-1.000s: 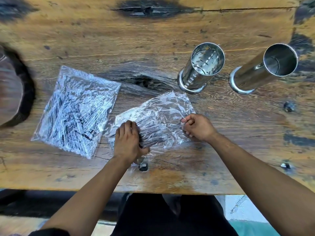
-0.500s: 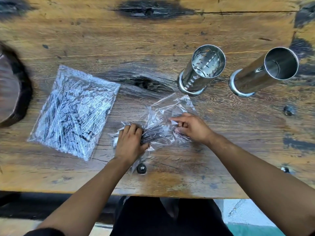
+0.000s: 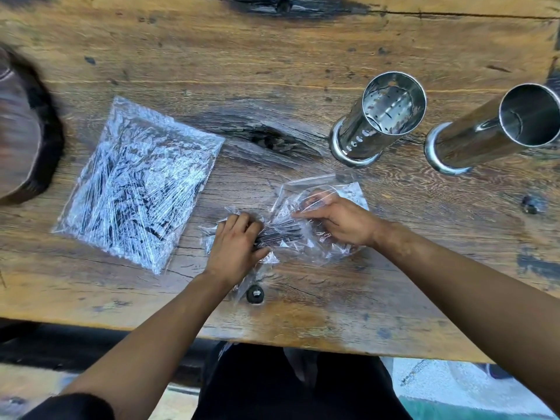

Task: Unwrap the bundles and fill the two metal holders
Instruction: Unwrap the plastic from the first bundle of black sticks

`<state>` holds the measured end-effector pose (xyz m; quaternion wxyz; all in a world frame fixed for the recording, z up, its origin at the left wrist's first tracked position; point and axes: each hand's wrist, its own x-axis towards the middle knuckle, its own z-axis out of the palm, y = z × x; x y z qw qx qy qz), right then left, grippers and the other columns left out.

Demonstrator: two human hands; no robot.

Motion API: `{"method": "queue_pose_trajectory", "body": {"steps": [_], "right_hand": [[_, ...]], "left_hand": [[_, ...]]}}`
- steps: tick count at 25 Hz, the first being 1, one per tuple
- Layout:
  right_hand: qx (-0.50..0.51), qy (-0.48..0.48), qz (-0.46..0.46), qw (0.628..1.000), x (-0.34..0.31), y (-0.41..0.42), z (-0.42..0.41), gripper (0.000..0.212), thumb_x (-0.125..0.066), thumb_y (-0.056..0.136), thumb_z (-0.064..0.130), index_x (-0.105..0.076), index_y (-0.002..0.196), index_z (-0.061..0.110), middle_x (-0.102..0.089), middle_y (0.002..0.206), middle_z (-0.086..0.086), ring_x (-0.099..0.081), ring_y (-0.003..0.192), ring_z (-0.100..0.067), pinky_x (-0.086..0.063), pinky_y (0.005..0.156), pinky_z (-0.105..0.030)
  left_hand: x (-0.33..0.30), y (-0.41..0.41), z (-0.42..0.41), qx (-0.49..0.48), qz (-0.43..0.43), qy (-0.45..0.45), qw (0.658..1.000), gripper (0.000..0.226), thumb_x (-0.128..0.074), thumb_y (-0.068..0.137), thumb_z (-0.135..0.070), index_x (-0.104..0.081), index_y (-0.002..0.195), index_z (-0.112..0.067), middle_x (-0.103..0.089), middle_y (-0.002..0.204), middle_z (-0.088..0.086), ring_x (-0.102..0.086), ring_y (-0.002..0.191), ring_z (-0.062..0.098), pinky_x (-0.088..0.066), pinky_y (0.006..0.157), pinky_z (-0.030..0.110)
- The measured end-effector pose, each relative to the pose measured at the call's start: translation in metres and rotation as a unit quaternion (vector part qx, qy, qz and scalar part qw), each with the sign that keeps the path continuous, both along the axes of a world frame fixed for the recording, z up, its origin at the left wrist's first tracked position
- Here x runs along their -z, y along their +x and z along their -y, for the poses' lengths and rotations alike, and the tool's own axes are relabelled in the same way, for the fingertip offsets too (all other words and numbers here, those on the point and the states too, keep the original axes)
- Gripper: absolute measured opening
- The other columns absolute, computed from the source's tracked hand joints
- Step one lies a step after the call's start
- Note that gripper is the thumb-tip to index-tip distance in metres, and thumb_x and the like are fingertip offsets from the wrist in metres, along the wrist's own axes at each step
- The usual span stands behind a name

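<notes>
Now the left hand (image 3: 235,248) is pressing closed on the dark sticks (image 3: 280,234) while the right hand (image 3: 339,218) is pinching the clear wrap (image 3: 321,189) on the tabletop (image 3: 303,56).

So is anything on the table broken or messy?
Nothing spilled. The wooden table has dark cracks and a knot hole: old wear. Both metal holders stand upright and look empty. The second bundle lies still wrapped.

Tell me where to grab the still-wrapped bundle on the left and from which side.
Take the wrapped bundle by its near right corner, coming from the right, probably. It lies flat on the table, so pinch the film's edge; that corner sits closest to the left hand.
</notes>
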<state>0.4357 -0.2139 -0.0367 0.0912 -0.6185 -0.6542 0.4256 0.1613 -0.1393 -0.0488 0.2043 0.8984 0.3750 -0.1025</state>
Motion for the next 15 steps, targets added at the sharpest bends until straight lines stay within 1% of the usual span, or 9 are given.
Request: {"method": "queue_pose_trajectory", "body": {"steps": [1,2,5,7,9,11,13,14,15], "right_hand": [[-0.012,0.016,0.009,1.000,-0.001,-0.002,-0.003,0.048,-0.049,0.098,0.015,-0.055,0.140,0.038,-0.059,0.095,0.018,-0.052,0.086,0.010,-0.043,0.085,-0.013],[-0.028,0.018,0.021,0.999,-0.001,-0.005,-0.006,0.045,-0.054,0.099,0.021,-0.052,0.142,0.037,-0.062,0.101,0.014,-0.055,0.088,0.005,-0.047,0.084,-0.020],[-0.058,-0.019,0.064,0.996,0.003,-0.019,-0.009,0.060,-0.063,0.092,0.046,-0.042,0.148,0.036,-0.051,0.127,0.001,-0.051,0.104,-0.010,-0.045,0.093,-0.031],[-0.072,-0.007,0.095,0.993,0.008,-0.028,-0.009,0.063,-0.067,0.088,0.048,-0.046,0.145,0.031,-0.051,0.130,0.001,-0.046,0.113,-0.011,-0.043,0.102,-0.034],[-0.079,0.018,0.136,0.987,0.009,-0.036,-0.010,0.055,-0.071,0.085,0.040,-0.054,0.136,0.028,-0.046,0.136,-0.002,-0.042,0.116,-0.014,-0.043,0.105,-0.035],[-0.059,0.018,0.134,0.989,0.008,-0.046,-0.011,0.038,-0.068,0.087,0.028,-0.061,0.125,0.024,-0.043,0.137,-0.007,-0.048,0.108,-0.014,-0.048,0.095,-0.030],[-0.056,-0.012,0.159,0.986,0.002,-0.055,-0.013,0.012,-0.064,0.088,0.012,-0.065,0.097,0.020,-0.048,0.128,-0.009,-0.055,0.083,-0.011,-0.051,0.070,-0.024],[-0.053,-0.011,0.178,0.983,0.001,-0.060,-0.014,0.016,-0.065,0.085,0.003,-0.064,0.088,0.018,-0.051,0.128,-0.009,-0.057,0.074,-0.010,-0.051,0.063,-0.022],[-0.050,-0.005,0.189,0.981,0.000,-0.063,-0.014,0.021,-0.066,0.081,-0.004,-0.065,0.087,0.017,-0.056,0.127,-0.010,-0.060,0.072,-0.011,-0.054,0.064,-0.023]], "left_hand": [[0.000,0.000,0.000,0.001,0.001,-0.001,1.000,0.052,-0.076,0.079,-0.047,-0.063,0.119,-0.016,-0.057,0.119,0.007,-0.050,0.109,0.031,-0.040,0.089,0.044],[0.000,0.000,0.000,0.001,0.001,-0.001,1.000,0.052,-0.076,0.080,-0.048,-0.063,0.119,-0.016,-0.057,0.119,0.007,-0.050,0.109,0.031,-0.040,0.090,0.044],[0.001,0.000,-0.001,-0.002,0.009,0.004,1.000,0.051,-0.075,0.080,-0.048,-0.064,0.118,-0.016,-0.057,0.118,0.007,-0.050,0.108,0.031,-0.041,0.089,0.044],[0.004,-0.001,-0.001,-0.007,0.019,0.009,1.000,0.049,-0.075,0.080,-0.048,-0.065,0.115,-0.016,-0.057,0.115,0.006,-0.050,0.106,0.030,-0.041,0.088,0.043],[0.007,-0.001,0.001,-0.020,0.037,0.010,0.999,0.046,-0.075,0.080,-0.049,-0.067,0.112,-0.018,-0.058,0.112,0.003,-0.049,0.104,0.027,-0.040,0.087,0.042],[0.010,0.000,0.003,-0.029,0.055,0.009,0.998,0.043,-0.076,0.079,-0.048,-0.068,0.109,-0.019,-0.057,0.108,0.001,-0.047,0.101,0.023,-0.035,0.086,0.038],[0.013,0.002,0.005,-0.030,0.065,0.011,0.997,0.041,-0.077,0.078,-0.045,-0.068,0.107,-0.018,-0.057,0.107,0.000,-0.047,0.100,0.023,-0.030,0.085,0.036],[0.014,0.002,0.006,-0.031,0.066,0.010,0.997,0.040,-0.078,0.078,-0.044,-0.068,0.107,-0.017,-0.057,0.106,0.001,-0.047,0.099,0.023,-0.030,0.084,0.035],[0.015,0.002,0.006,-0.033,0.067,0.007,0.997,0.040,-0.078,0.078,-0.042,-0.068,0.107,-0.016,-0.058,0.107,0.002,-0.048,0.100,0.024,-0.030,0.085,0.036]]}}
